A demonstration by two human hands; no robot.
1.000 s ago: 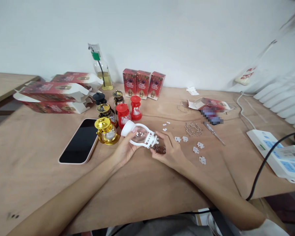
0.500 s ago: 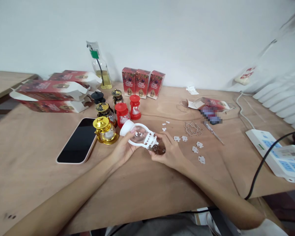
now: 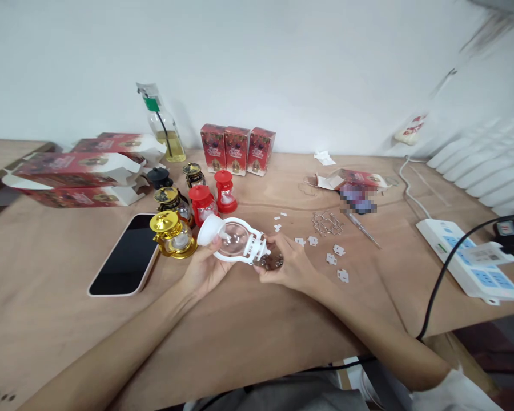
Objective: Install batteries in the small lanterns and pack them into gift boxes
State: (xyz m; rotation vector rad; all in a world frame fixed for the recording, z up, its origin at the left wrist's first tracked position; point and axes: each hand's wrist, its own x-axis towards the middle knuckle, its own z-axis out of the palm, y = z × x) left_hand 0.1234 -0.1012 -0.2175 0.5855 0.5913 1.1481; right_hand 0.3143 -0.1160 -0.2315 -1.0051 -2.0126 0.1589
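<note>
A white miniature lantern [image 3: 233, 238] with a clear globe lies tilted on its side above the table, its base toward the left. My left hand [image 3: 205, 271] is closed round the base and lower frame. At the slotted top end is my right hand [image 3: 289, 262], thumb and fingertips curled about the cap; whether a small part is also between them cannot be made out. Just beneath those fingers sit small shiny metal pieces [image 3: 274, 261], partly hidden. Nearest my left hand stand a gold lantern [image 3: 173, 235] and a red lantern [image 3: 203, 205].
Left of the lanterns lies a phone [image 3: 124, 257]. Open red boxes [image 3: 77, 169] are stacked behind it, beside an oil bottle [image 3: 167, 134]. Bent wire handles [image 3: 328, 224], white tabs [image 3: 338, 250] and a screwdriver [image 3: 363, 229] spread rightward. A power strip [image 3: 466, 257] occupies the right edge.
The view has shifted slightly, so most things appear a little farther left. Both hands keep their hold on the white lantern, with its tilt slightly flatter.
</note>
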